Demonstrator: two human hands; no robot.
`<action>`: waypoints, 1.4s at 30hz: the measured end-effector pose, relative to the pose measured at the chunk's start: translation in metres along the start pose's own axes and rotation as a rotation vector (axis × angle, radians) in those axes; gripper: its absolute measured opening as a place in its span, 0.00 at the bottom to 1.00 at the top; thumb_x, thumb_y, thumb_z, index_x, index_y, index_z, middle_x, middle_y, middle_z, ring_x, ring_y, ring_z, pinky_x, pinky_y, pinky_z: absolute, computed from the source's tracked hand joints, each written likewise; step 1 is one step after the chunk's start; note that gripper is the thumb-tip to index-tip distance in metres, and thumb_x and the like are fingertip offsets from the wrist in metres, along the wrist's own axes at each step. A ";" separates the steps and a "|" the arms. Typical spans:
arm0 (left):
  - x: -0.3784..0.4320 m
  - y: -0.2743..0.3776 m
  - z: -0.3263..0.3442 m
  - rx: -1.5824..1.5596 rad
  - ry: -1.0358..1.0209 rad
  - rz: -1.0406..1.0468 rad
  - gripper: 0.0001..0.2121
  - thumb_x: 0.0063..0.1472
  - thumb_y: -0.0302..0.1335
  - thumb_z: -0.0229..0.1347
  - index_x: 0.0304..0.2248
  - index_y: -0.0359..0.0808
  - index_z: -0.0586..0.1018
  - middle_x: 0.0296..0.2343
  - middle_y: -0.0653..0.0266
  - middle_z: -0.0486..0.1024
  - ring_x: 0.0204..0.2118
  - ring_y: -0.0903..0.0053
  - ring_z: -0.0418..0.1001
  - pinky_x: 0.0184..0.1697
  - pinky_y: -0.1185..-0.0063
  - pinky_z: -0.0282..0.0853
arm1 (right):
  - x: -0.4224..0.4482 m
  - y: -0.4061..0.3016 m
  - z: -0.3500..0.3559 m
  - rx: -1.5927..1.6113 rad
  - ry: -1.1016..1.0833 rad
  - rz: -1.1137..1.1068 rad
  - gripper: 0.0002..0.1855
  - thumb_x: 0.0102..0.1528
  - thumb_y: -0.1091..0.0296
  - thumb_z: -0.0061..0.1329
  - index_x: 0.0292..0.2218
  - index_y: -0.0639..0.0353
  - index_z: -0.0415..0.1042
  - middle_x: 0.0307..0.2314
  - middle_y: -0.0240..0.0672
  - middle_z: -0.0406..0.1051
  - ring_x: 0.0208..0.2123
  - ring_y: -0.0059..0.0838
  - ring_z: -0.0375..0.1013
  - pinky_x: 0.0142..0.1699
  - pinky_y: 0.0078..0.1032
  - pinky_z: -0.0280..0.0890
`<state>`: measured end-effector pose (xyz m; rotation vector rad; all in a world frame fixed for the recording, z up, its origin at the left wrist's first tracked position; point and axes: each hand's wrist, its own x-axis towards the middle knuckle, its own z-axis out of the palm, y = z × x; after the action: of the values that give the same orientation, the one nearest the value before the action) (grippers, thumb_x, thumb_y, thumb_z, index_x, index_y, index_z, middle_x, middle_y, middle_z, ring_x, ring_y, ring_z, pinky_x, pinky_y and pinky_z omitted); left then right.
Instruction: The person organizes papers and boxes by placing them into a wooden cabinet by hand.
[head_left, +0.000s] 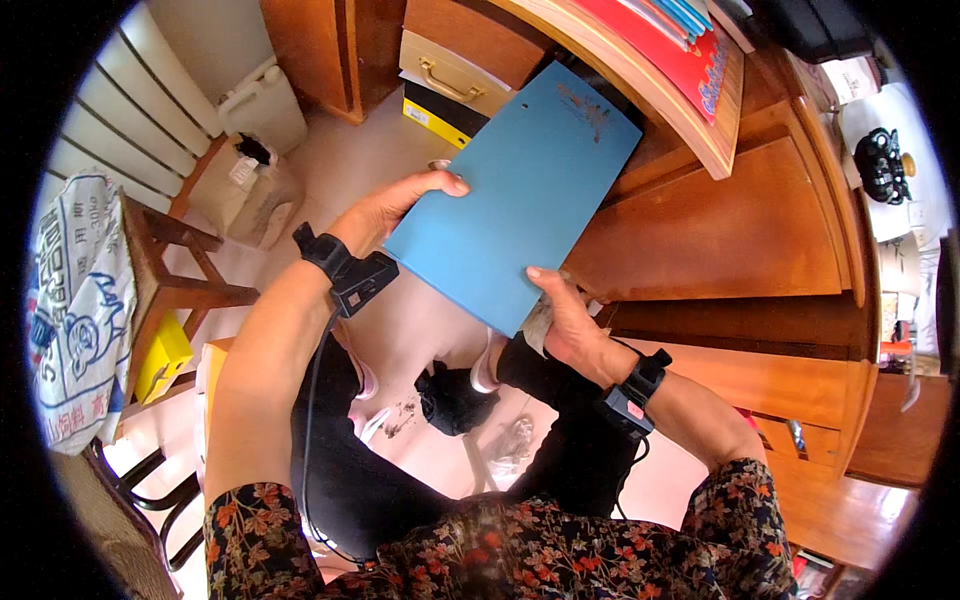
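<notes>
Both hands hold a flat blue board or box lid (517, 195) in front of me, tilted, its far end near the opening under the wooden desk. My left hand (412, 199) grips its left edge, thumb on top. At the near right corner, my right hand (566, 319) has its thumb on the board's edge, and a crumpled greyish cloth or paper (537, 324) shows beneath the palm. Brown stains mark the board's far end. The fingers under the board are hidden.
A cream case with a handle (450, 79) lies on a black and yellow box (435, 116) beyond the board. Wooden cabinet doors (720, 225) stand right. A wooden stool (191, 289) is left. On the floor are a black bag (456, 401) and dark crumbs.
</notes>
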<state>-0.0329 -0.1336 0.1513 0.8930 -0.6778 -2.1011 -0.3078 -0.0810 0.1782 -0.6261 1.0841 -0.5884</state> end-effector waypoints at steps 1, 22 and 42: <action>0.007 -0.001 -0.001 -0.013 0.001 0.005 0.32 0.51 0.42 0.61 0.51 0.29 0.72 0.39 0.53 0.77 0.36 0.69 0.79 0.42 0.72 0.78 | 0.006 -0.002 -0.005 -0.006 0.013 -0.010 0.32 0.53 0.56 0.57 0.53 0.61 0.63 0.48 0.37 0.68 0.50 0.34 0.69 0.58 0.38 0.65; 0.103 0.045 0.002 0.120 0.067 0.208 0.33 0.51 0.50 0.61 0.51 0.37 0.73 0.41 0.58 0.77 0.38 0.72 0.78 0.43 0.77 0.74 | 0.066 -0.052 -0.025 0.099 0.149 -0.174 0.38 0.53 0.43 0.55 0.57 0.55 0.63 0.52 0.37 0.66 0.53 0.39 0.65 0.59 0.42 0.61; 0.139 0.039 -0.009 0.086 0.038 0.377 0.29 0.50 0.42 0.63 0.44 0.25 0.77 0.36 0.54 0.79 0.35 0.72 0.78 0.39 0.79 0.74 | 0.081 -0.048 -0.024 0.213 0.240 -0.294 0.36 0.52 0.48 0.54 0.57 0.52 0.61 0.52 0.35 0.65 0.54 0.39 0.64 0.58 0.42 0.59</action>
<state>-0.0761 -0.2685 0.1205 0.7801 -0.8495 -1.7275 -0.3075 -0.1752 0.1546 -0.5407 1.1411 -1.0404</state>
